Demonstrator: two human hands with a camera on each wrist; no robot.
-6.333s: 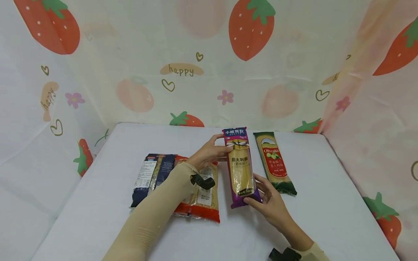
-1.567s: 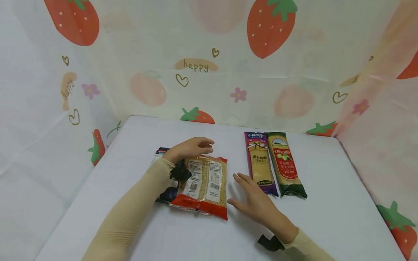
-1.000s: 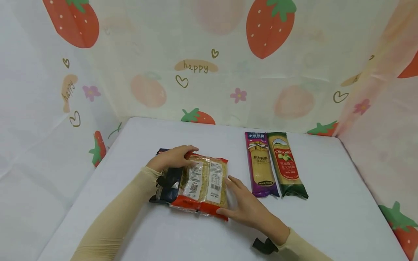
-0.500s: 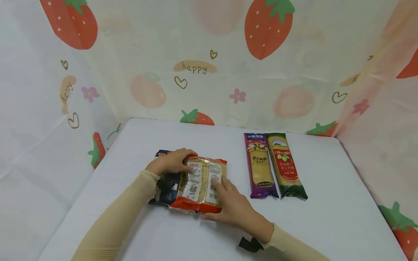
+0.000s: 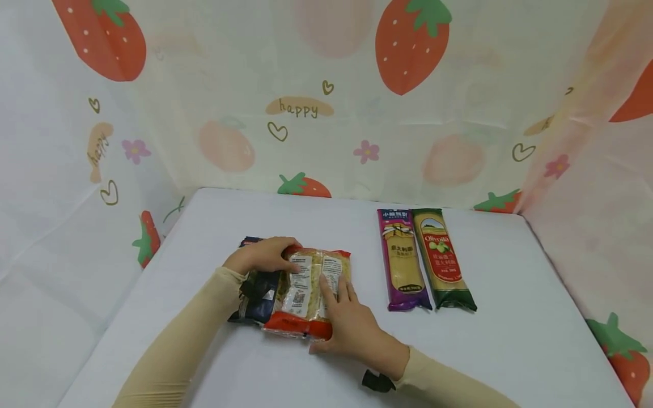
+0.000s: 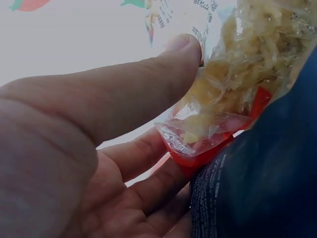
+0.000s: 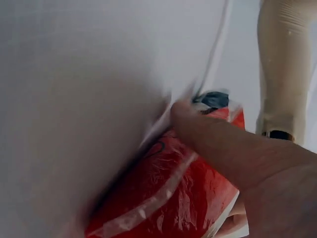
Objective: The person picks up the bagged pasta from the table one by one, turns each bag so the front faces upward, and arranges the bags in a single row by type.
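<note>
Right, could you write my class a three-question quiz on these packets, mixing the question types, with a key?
1. True or false: from left to right, the purple packet lies between the red packet and the green packet.
2. Which lies left of the red packet? a) green packet b) dark blue packet c) purple packet
3. Complete: the hand nearer the purple packet is the person's ____.

Key: 1. True. 2. b. 3. Right hand.

The purple pack [image 5: 405,266], held up before, now lies by the green pack [image 5: 442,260]. The right fingers [image 5: 328,293] have moved onto the red bag [image 5: 298,294]; the left fingers [image 5: 285,243] seem to grip its corner.
</note>
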